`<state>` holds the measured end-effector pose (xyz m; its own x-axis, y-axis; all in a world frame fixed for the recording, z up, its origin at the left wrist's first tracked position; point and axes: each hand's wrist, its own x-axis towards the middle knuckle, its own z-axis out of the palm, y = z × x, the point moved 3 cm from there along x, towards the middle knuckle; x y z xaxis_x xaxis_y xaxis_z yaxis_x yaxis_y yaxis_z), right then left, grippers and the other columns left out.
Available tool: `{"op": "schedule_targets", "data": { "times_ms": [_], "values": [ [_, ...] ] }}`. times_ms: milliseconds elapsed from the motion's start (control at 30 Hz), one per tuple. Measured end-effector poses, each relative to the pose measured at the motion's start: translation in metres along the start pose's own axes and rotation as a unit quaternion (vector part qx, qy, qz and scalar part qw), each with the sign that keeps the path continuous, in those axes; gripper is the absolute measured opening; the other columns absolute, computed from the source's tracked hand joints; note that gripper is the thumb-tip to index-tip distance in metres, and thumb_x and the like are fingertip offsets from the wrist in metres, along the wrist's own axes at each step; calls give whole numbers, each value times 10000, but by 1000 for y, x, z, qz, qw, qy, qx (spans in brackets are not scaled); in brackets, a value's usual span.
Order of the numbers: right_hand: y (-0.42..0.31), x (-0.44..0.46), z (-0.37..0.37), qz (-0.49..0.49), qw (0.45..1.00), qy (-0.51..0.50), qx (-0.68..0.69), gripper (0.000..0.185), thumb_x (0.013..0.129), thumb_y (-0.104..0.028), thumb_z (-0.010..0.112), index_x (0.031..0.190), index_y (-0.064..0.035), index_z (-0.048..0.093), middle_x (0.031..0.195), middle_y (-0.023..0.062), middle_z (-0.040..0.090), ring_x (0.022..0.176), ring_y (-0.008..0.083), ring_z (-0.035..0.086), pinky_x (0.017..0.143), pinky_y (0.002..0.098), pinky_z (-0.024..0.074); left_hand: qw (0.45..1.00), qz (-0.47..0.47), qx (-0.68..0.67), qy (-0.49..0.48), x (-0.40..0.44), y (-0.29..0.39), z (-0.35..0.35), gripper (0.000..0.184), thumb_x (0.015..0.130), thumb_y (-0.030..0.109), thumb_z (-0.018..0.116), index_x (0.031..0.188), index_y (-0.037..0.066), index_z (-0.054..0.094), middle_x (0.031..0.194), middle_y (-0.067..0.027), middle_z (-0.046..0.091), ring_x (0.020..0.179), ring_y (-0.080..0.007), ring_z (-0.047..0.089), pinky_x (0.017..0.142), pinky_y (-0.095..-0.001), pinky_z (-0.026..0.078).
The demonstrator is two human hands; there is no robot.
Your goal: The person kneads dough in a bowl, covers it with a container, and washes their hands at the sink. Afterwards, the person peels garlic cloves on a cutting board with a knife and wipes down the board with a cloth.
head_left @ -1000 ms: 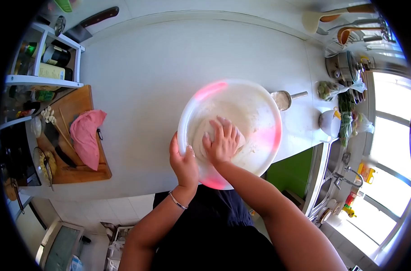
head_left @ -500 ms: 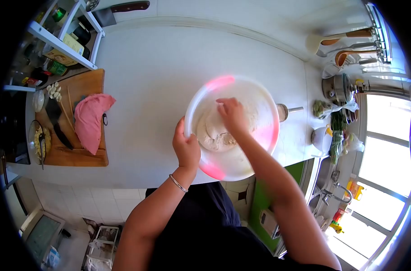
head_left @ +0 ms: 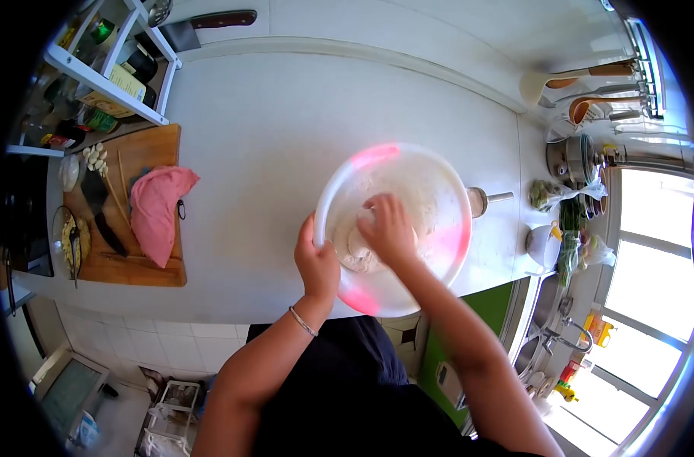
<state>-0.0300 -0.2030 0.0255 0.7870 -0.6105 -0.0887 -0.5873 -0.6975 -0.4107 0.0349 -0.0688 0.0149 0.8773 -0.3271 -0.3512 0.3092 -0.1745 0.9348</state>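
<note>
A large white bowl with pink patches (head_left: 460, 240) stands near the front edge of the counter. Pale dough (head_left: 356, 248) lies inside it, towards the left, and loose flour clings to the bowl's wall. My left hand (head_left: 317, 263) grips the bowl's left rim, thumb over the edge and fingers on the outside. Down in the bowl, my right hand (head_left: 390, 230) is closed on the dough, its fingers curled over the top and partly sunk in it. Some of the dough is hidden under that hand.
A wooden cutting board (head_left: 164, 276) at the left bears a pink cloth (head_left: 160, 213), a dark knife (head_left: 103, 209) and garlic cloves (head_left: 95, 158). A metal cup with a handle (head_left: 478, 202) touches or nearly touches the bowl's right side. Further right are pots (head_left: 572, 158) and a sink (head_left: 545, 297).
My right hand has come down and towards me, its fingers now curled over the dough, which looks more bunched up. My left hand keeps its hold on the rim. The view has tilted slightly.
</note>
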Motion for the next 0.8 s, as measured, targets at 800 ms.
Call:
{"op": "schedule_targets", "data": {
  "times_ms": [800],
  "values": [
    [5,-63,-28,-149,981,-122,14,633,690,-353,734,1200,-73,487,1189,164,491,1062,328,514,894,423,415,999,9,19,-26,-1,0,-18,508,711,-143,391,1178,-1,532,1102,-112,596,1030,-205,567,915,-275,406]
  ]
}}
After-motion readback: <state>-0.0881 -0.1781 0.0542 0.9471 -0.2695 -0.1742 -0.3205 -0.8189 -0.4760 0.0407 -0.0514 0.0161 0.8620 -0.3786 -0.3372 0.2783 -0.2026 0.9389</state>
